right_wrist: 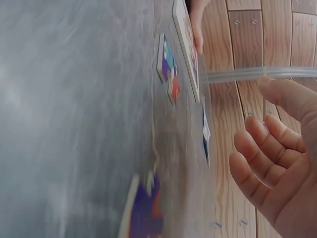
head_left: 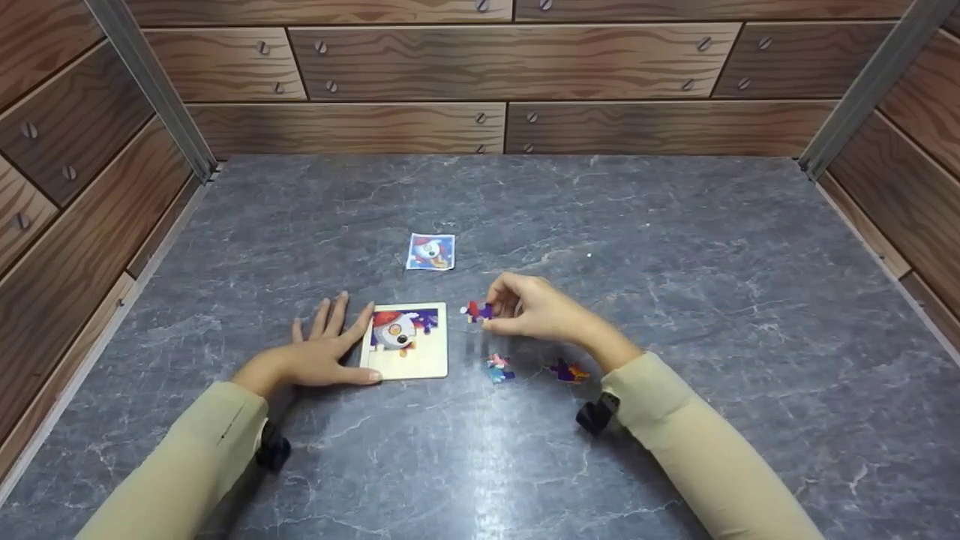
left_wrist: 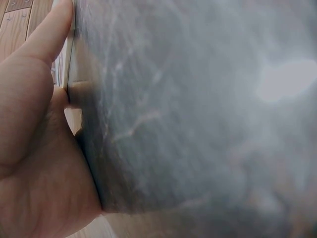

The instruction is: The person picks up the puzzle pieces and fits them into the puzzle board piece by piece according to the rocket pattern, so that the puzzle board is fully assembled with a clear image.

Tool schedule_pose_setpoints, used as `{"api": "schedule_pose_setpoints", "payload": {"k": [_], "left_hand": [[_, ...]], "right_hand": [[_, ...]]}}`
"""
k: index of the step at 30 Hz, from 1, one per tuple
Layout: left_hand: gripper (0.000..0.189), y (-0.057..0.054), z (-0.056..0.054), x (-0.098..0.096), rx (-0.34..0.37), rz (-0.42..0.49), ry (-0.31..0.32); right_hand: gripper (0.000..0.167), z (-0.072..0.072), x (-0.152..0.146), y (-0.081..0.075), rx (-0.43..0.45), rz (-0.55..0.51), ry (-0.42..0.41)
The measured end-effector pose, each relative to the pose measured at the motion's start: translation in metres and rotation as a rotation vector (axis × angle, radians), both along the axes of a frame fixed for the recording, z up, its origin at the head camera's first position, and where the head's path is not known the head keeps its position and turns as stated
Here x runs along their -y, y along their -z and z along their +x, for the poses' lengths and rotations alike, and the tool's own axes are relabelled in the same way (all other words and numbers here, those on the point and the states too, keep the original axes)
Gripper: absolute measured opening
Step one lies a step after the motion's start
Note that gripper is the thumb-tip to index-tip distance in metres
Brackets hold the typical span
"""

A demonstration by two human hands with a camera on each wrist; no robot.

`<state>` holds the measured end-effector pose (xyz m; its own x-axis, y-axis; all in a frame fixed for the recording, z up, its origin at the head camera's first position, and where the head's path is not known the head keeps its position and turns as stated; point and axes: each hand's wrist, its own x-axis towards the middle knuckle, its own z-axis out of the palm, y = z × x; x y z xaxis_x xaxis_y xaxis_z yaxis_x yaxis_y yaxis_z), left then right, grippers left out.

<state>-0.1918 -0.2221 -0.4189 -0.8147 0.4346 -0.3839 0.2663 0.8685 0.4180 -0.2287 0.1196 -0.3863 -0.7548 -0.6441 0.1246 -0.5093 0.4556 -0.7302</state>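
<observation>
My left hand rests with fingers spread at the left side of a puzzle board, thumb at its lower left corner and index finger at the upper left. Part of a white round-eyed figure with a red top is assembled in the board; pale backing shows at the bottom and right. Just right of the board, my right hand pinches a red and purple jigsaw piece between thumb and fingers, above the table. The right wrist view shows this piece edge-on as a thin line.
Loose pink and light-blue jigsaw pieces lie right of the board. Farther right, near the right sleeve, is a purple and orange piece. A small printed picture lies behind the board. Wood-patterned walls enclose the grey marbled table.
</observation>
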Motion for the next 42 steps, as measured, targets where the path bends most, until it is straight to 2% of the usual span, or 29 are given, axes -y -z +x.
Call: {"api": "schedule_pose_setpoints", "payload": {"k": [4,20,42], "left_hand": [[0.104,-0.001,-0.001,-0.001,-0.004,-0.003,0.001],[0.104,-0.001,0.0,-0.001,0.003,-0.014,-0.008],[0.105,-0.001,0.0,-0.001,0.005,-0.023,-0.021]], "right_hand": [[0.028,-0.001,0.013,0.004,0.005,-0.001,-0.022],[0.027,-0.003,0.057,0.016,0.008,0.103,-0.043],[0.028,-0.005,0.078,0.02,-0.005,0.331,-0.042]]}}
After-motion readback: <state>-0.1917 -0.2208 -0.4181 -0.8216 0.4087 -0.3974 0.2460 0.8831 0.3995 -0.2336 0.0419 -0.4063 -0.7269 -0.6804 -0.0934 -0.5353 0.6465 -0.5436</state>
